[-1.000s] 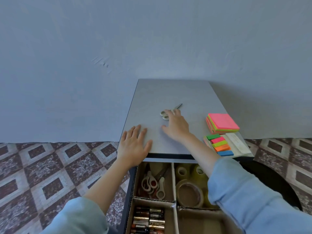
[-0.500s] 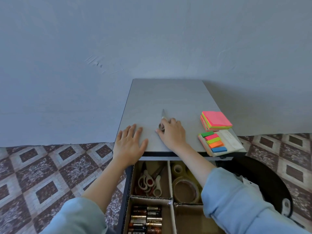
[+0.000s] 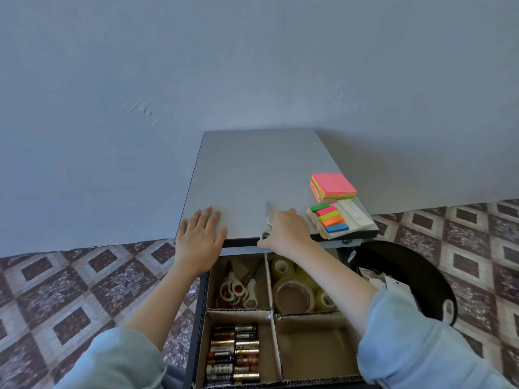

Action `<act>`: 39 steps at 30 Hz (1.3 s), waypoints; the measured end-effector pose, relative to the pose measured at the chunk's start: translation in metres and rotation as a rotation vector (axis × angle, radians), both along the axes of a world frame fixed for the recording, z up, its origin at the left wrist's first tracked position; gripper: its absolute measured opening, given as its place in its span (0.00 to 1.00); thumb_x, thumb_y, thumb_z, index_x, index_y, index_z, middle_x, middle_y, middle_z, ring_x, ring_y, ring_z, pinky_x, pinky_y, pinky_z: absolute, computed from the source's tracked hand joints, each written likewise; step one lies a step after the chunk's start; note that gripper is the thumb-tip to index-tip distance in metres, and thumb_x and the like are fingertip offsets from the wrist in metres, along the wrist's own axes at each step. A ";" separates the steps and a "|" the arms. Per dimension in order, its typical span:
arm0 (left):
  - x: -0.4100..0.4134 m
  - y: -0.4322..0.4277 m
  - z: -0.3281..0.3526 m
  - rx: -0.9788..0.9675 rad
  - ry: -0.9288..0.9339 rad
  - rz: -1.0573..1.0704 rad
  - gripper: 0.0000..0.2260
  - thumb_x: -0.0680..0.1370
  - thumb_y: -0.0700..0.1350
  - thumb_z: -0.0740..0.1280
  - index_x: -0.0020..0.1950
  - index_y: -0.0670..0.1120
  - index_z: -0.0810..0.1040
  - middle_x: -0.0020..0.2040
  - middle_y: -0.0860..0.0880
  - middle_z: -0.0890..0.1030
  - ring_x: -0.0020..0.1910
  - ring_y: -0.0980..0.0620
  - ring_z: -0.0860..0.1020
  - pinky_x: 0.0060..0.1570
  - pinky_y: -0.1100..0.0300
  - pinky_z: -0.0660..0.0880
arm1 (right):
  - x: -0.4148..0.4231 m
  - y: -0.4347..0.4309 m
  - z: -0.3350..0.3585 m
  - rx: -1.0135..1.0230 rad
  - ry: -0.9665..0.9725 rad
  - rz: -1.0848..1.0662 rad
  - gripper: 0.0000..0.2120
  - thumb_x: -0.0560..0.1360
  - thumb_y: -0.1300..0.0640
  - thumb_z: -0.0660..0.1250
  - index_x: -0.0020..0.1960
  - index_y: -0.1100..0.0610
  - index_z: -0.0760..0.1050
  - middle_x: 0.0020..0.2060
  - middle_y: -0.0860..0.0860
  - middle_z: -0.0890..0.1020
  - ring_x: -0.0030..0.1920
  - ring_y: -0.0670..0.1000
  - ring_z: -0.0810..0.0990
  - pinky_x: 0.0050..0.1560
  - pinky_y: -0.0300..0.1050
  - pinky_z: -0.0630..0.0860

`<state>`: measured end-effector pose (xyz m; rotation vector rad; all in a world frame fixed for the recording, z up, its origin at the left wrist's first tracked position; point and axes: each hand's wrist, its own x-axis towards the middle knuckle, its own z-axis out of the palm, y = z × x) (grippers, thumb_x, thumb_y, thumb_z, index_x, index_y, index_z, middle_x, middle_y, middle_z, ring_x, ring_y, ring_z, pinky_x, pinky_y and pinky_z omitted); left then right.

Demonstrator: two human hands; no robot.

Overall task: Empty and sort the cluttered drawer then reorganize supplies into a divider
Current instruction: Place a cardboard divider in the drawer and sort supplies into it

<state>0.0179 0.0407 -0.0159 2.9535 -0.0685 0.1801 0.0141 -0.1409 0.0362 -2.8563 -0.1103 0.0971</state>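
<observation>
**Right hand grips scissors at the front edge of the surface, above the open drawer**

The left hand [image 3: 200, 237] lies flat, palm down and fingers spread, on the front-left corner of the grey surface [image 3: 252, 164]; it holds nothing. The right hand [image 3: 288, 234] sits at the middle of the front edge with its fingers curled round the handle of a pair of scissors [image 3: 268, 213]. The closed blades stick out past the knuckles and point toward the back edge.

Near the right edge of the surface lies a stack of sticky notes [image 3: 332, 186], pink on top. Just in front of it, at the front-right corner, is a pad of index tabs [image 3: 328, 219] in green, pink, yellow-green, orange and blue.

Below the front edge the drawer [image 3: 200, 318] stands open with a cardboard divider [image 3: 238, 314] in it that makes four compartments. The far-left one holds the sorted scissors [image 3: 234, 289] with white handles, the far-right one several tape rolls [image 3: 295, 294]. In the near-left one the batteries [image 3: 233, 352] lie side by side in rows. The near-right compartment shows bare cardboard.

To the right of the drawer a black bin [image 3: 415, 265] with paper in it stands on the patterned tile floor [image 3: 70, 290].
</observation>
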 end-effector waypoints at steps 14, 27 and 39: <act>-0.096 0.006 -0.080 -0.397 0.088 -0.063 0.35 0.76 0.69 0.42 0.77 0.49 0.49 0.75 0.58 0.46 0.75 0.59 0.44 0.72 0.63 0.42 | -0.089 -0.026 -0.050 0.195 0.359 0.171 0.16 0.64 0.48 0.74 0.32 0.57 0.71 0.26 0.49 0.73 0.26 0.46 0.69 0.28 0.36 0.64; -0.099 0.004 -0.096 -0.370 0.160 -0.038 0.45 0.67 0.75 0.32 0.76 0.49 0.42 0.73 0.59 0.38 0.72 0.63 0.35 0.73 0.61 0.39 | -0.037 0.029 -0.080 0.054 0.249 0.240 0.15 0.70 0.54 0.69 0.30 0.59 0.70 0.25 0.49 0.73 0.25 0.46 0.70 0.27 0.35 0.65; -0.100 0.006 -0.098 -0.380 0.155 -0.038 0.37 0.72 0.68 0.39 0.77 0.49 0.44 0.74 0.59 0.39 0.72 0.64 0.35 0.70 0.64 0.38 | -0.018 0.035 -0.096 0.033 0.484 0.282 0.20 0.72 0.45 0.70 0.32 0.57 0.67 0.27 0.50 0.72 0.27 0.47 0.70 0.29 0.37 0.65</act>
